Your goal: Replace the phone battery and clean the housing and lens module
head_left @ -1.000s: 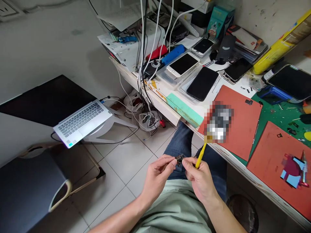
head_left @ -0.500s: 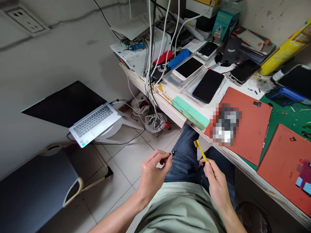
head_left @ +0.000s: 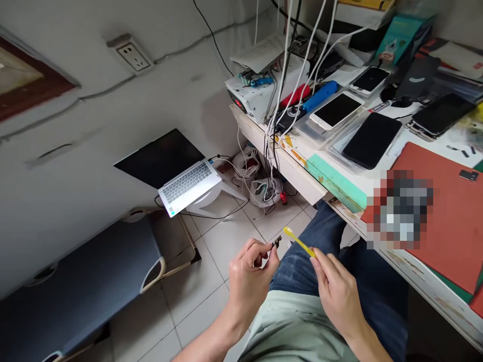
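Above my lap, my left hand (head_left: 252, 269) pinches a small dark part (head_left: 276, 242) with metallic bits between thumb and fingertips. What the part is, I cannot make out. My right hand (head_left: 335, 281) is closed around the handle of a yellow brush (head_left: 300, 243). The brush head points up and left, a little above and to the right of the dark part, and the two look apart. Its bristles face away and are mostly hidden.
At the right, a workbench edge (head_left: 396, 266) runs diagonally beside my legs, with a red mat (head_left: 449, 221), several phones and a blurred-out item. White cables (head_left: 298, 75) hang over its corner. An open laptop (head_left: 188, 186) stands on a white stool, behind a folding cot (head_left: 90, 281).
The view has swung left. My right hand has brought the yellow brush nearer the dark part, and the brush has turned so its head leans further left.
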Demonstrator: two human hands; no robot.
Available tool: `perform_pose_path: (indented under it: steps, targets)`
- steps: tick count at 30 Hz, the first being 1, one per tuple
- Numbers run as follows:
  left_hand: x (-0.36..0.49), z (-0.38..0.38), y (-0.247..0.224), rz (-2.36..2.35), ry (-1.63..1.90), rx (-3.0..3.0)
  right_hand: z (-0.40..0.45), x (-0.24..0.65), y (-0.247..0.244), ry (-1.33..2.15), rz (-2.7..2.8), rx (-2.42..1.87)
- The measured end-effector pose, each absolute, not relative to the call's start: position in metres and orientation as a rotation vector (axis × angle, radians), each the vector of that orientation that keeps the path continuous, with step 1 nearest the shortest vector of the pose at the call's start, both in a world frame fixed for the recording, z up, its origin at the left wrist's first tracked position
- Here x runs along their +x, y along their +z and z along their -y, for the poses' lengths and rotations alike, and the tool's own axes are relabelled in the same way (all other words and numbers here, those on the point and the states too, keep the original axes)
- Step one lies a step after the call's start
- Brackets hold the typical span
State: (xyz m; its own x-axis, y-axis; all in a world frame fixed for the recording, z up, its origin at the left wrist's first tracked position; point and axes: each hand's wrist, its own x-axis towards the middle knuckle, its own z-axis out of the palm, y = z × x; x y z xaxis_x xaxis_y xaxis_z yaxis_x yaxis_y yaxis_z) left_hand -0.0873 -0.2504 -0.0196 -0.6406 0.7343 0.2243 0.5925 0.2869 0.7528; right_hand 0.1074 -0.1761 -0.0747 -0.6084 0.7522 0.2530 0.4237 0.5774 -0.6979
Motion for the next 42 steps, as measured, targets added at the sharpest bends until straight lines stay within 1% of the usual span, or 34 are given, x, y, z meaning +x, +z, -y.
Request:
perform_pose_path:
  steps: [3,7,11,15,18,20,24,28,32,36,40,42]
  targets:
    - [-0.095,0.258,-0.021,-2.405,1.283,1.214,0.169,0.102,-0.073,0.76,2.287,-0.999]
    - [-0.106,0.267,-0.028,-2.433,1.308,1.165,0.164,0.091,-0.067,0.884,2.387,-0.874]
    - [-0.113,0.273,-0.035,-2.453,1.312,1.133,0.157,0.078,-0.059,0.868,2.374,-0.944]
    - [-0.119,0.273,-0.039,-2.417,1.339,1.085,0.147,0.072,-0.057,0.989,2.495,-0.796]
    - [-0.124,0.272,-0.041,-2.379,1.346,1.043,0.14,0.073,-0.06,0.811,2.537,-0.895]
    - [-0.127,0.272,-0.043,-2.357,1.337,1.017,0.137,0.074,-0.061,0.774,2.503,-0.959]
    - [-0.131,0.271,-0.046,-2.321,1.324,0.964,0.136,0.068,-0.061,0.998,2.528,-0.91]
    - [-0.134,0.268,-0.049,-2.316,1.315,0.94,0.135,0.063,-0.064,0.949,2.469,-1.038]
    - [-0.138,0.266,-0.05,-2.296,1.317,0.883,0.135,0.06,-0.066,1.149,2.438,-1.005]
    - [-0.14,0.266,-0.05,-2.251,1.307,0.773,0.135,0.057,-0.065,1.09,2.416,-1.107]
    - [-0.142,0.265,-0.052,-2.186,1.32,0.676,0.135,0.057,-0.066,1.287,2.381,-1.041]
    - [-0.142,0.264,-0.051,-2.173,1.321,0.628,0.135,0.062,-0.068,1.234,2.404,-1.048]
